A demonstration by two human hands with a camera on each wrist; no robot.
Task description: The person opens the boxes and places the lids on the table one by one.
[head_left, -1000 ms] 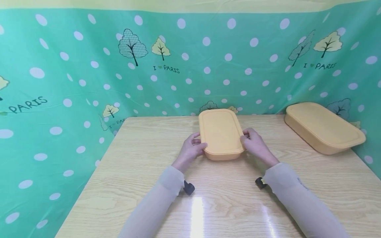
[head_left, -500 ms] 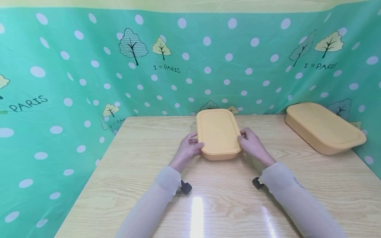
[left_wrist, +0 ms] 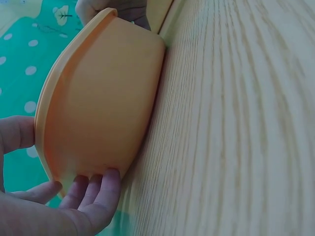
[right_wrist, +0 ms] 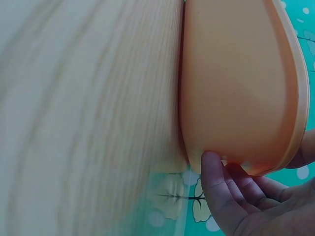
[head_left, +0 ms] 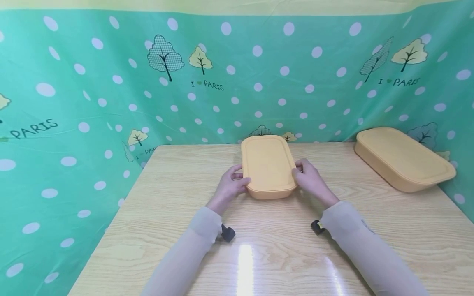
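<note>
A pale orange lidded storage box (head_left: 268, 164), rectangular with rounded corners, lies flat near the table's back edge in the head view. My left hand (head_left: 230, 185) grips its left side, thumb at the lid's rim and fingers along the wall. On the opposite side my right hand (head_left: 312, 179) holds it in the same manner. The left wrist view shows the box's smooth wall (left_wrist: 103, 93) with left fingertips (left_wrist: 112, 178) against it. In the right wrist view, right fingertips (right_wrist: 212, 160) press low on the wall, and the thumb is partly hidden behind the lid's rim.
A second, larger orange lidded box (head_left: 405, 158) stands at the back right of the wooden table (head_left: 177, 189), against the curtain. The green dotted curtain (head_left: 229, 102) hangs behind the table and along its sides.
Both hands have slid the smaller box a short way to the left along the table, keeping the same hold on it. The larger box has stayed in place.
</note>
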